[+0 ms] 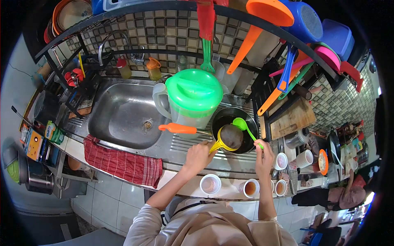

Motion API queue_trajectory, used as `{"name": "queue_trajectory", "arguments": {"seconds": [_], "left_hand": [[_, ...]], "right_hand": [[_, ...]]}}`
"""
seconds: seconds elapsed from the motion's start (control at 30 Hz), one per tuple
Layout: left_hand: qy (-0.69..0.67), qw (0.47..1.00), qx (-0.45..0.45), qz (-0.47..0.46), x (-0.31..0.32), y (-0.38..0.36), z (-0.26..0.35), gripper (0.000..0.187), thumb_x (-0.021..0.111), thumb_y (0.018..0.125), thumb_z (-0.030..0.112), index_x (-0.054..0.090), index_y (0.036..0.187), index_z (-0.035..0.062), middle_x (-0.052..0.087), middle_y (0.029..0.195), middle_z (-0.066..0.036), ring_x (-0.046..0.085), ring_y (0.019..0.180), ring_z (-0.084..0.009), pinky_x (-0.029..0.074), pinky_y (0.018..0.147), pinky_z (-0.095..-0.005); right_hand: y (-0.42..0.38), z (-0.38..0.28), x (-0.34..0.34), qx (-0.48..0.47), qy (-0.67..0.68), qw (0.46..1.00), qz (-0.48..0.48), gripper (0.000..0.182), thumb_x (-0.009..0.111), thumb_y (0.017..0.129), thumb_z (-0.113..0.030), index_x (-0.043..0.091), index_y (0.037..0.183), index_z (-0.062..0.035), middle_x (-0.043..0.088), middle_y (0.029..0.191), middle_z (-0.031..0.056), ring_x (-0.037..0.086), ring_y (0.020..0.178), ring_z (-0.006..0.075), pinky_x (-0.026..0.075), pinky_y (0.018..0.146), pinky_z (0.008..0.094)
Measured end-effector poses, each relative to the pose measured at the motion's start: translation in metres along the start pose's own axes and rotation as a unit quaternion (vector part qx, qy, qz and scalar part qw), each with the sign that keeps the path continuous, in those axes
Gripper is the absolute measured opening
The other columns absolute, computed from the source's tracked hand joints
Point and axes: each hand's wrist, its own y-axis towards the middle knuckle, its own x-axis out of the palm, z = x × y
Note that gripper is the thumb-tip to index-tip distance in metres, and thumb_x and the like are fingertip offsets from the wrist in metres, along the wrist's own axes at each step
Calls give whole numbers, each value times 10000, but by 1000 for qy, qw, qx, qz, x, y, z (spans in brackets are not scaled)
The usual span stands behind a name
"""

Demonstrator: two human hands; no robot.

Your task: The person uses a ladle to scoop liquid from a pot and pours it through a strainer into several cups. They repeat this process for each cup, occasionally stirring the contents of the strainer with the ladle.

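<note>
My left hand (200, 156) is closed around the handle of a yellow strainer (221, 143), whose dark mesh bowl hangs over a pot. In my right hand (264, 156) is the handle of a small green ladle (240, 123), its bowl right beside the strainer. Below both is the dark pot (248, 142), standing on the ribbed drainboard with its orange handle (180, 128) pointing left. Behind it stands a large clear pitcher with a green lid (194, 90). Along the counter edge are a plastic cup (210, 185) near my left forearm and a cup of brown liquid (251, 188) near my right forearm.
A steel sink (123, 117) lies to the left, a red checked cloth (121, 162) draped at its front edge. More cups (280, 161) stand at right. Orange utensils (246, 45) hang from the overhead rack. Another person (349, 194) is at far right.
</note>
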Motion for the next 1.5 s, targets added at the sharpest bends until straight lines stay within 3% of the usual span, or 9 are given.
{"name": "queue_trajectory", "arguments": {"seconds": [0.17,0.27,0.53,0.73,0.87,1.03,1.2,1.4,1.5], "left_hand": [[1,1000,-24,5,2,0,1,299,566,803,240,575,1015,29,593,776,-158,596,669,-340,478,568,-408],[-141,988,1,58,10,2,-9,274,489,866,245,575,982,12,590,716,-164,571,607,-348,455,535,-384],[-478,856,-170,-98,14,2,-16,373,391,924,347,593,1043,56,443,553,10,360,448,-41,294,407,-216],[-547,807,-185,-125,15,2,-17,383,389,924,362,586,1058,61,422,573,36,331,439,-29,266,402,-189],[-543,806,-191,-137,20,0,-18,382,379,925,373,567,1098,89,390,594,57,300,436,-23,241,394,-176],[-417,895,-134,-80,29,0,-18,376,382,927,357,576,1085,76,397,572,48,311,440,-29,255,401,-197],[-429,889,-145,-71,31,1,-17,381,372,929,357,580,1075,73,398,566,44,322,451,-30,265,410,-201],[-455,868,-178,-90,27,2,-12,392,368,928,367,586,1063,70,415,557,27,355,454,-45,297,427,-210],[-449,869,-179,-104,27,2,-8,400,376,924,372,595,1051,61,430,534,8,387,451,-60,327,438,-226]], "right_hand": [[-2,14,1,47,24,997,58,135,487,851,-34,561,950,18,602,857,131,592,762,192,441,673,272],[-4,25,2,87,46,990,102,152,496,865,-85,564,973,-3,615,829,121,591,743,155,423,611,251],[-13,45,8,145,-20,989,20,185,525,861,-176,570,976,-37,627,759,93,548,622,120,392,542,234],[-11,39,5,149,9,989,23,189,498,876,-165,559,996,-32,624,779,95,554,638,113,393,533,217],[-8,34,4,109,46,990,76,182,467,888,-133,559,986,-10,608,905,98,590,762,136,438,584,222],[-6,31,-4,118,39,988,96,178,458,891,-118,559,980,-2,585,950,99,581,778,142,450,600,231],[-12,32,-5,100,64,987,111,164,448,891,-107,556,951,2,571,912,96,533,683,124,420,590,220],[-19,25,-7,-53,41,992,107,175,418,904,-131,524,956,-1,531,811,95,460,618,116,390,588,249],[-21,17,-3,-56,49,994,75,107,493,836,-61,579,871,-7,580,823,140,560,701,245,431,622,305]]}}
